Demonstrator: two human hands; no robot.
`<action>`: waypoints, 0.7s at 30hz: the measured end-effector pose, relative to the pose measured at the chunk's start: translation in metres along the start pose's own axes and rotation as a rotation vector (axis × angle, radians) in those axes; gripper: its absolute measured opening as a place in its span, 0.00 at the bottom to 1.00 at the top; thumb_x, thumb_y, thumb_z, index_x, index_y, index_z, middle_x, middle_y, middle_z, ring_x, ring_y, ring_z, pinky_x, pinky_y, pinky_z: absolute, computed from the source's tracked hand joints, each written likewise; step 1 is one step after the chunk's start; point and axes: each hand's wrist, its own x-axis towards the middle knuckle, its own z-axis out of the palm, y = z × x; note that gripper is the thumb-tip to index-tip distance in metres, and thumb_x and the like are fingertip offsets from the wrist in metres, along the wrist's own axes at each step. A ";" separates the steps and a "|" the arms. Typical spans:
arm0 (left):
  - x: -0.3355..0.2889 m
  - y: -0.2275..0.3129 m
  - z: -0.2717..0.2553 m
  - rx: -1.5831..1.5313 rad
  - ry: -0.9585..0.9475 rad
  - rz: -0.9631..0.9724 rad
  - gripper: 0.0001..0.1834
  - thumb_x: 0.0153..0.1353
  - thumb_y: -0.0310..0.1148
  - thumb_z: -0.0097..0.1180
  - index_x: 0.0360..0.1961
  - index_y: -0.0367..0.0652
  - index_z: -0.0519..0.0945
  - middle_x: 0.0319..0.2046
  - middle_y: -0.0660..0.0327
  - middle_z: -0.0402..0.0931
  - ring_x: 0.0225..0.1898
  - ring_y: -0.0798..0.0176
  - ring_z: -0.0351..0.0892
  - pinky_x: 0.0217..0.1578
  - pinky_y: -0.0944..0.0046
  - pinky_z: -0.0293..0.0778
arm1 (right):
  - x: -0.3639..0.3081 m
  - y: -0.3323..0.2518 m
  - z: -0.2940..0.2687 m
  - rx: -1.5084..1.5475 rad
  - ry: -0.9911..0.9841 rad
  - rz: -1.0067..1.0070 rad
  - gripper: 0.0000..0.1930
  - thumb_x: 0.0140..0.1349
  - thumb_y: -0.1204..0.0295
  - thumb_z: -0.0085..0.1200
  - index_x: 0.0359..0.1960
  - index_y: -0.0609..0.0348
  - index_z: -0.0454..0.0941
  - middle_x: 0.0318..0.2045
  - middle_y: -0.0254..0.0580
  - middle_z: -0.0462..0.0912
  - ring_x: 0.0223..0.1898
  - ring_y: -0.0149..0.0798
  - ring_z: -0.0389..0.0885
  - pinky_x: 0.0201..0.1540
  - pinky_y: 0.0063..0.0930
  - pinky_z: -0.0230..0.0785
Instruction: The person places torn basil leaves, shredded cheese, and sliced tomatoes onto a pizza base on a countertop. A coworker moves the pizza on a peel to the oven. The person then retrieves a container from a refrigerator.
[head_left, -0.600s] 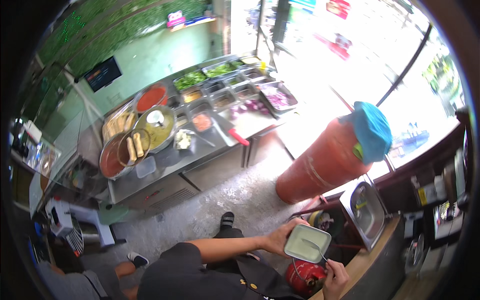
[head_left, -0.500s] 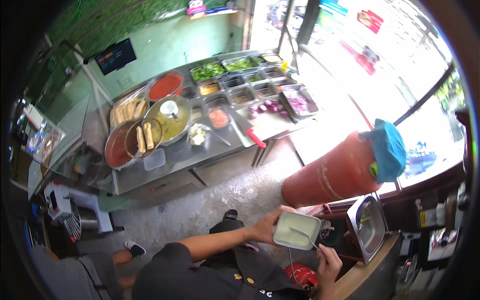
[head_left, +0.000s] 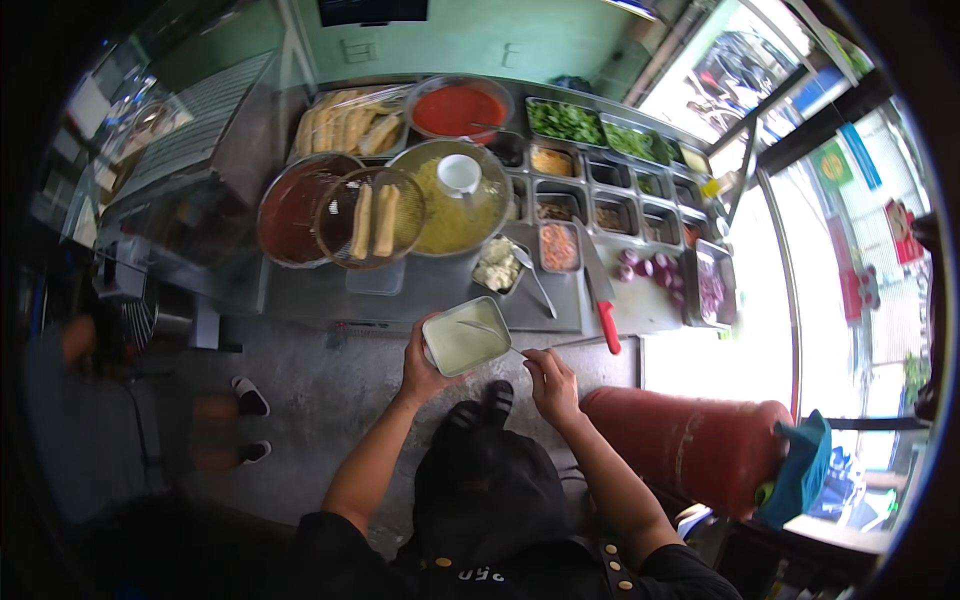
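Hands (head_left: 424, 365) (head_left: 552, 386) hold tub (head_left: 477, 363) and probably spoon (head_left: 485, 328) before steel counter (head_left: 440, 288), green wall (head_left: 470, 52) beyond.

I count two bread sticks (head_left: 362, 220) on one strainer (head_left: 403, 226), three large round vessels (head_left: 501, 188). One knife (head_left: 600, 290), one red cylinder (head_left: 685, 445), one held container (head_left: 428, 337).

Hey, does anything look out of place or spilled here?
The red-handled knife on the counter looks askew: its handle pokes past the front edge, where it might get knocked. Red onion pieces lie loose beside the metal tray. I see no spill around the rectangular container in the left hand.
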 end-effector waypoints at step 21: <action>0.054 -0.103 -0.024 0.651 0.257 -0.178 0.70 0.42 0.41 0.90 0.83 0.45 0.58 0.73 0.42 0.61 0.74 0.33 0.58 0.71 0.33 0.64 | 0.069 0.137 0.125 -0.105 -0.118 -0.161 0.08 0.72 0.79 0.54 0.49 0.56 0.78 0.38 0.49 0.86 0.39 0.62 0.86 0.42 0.54 0.79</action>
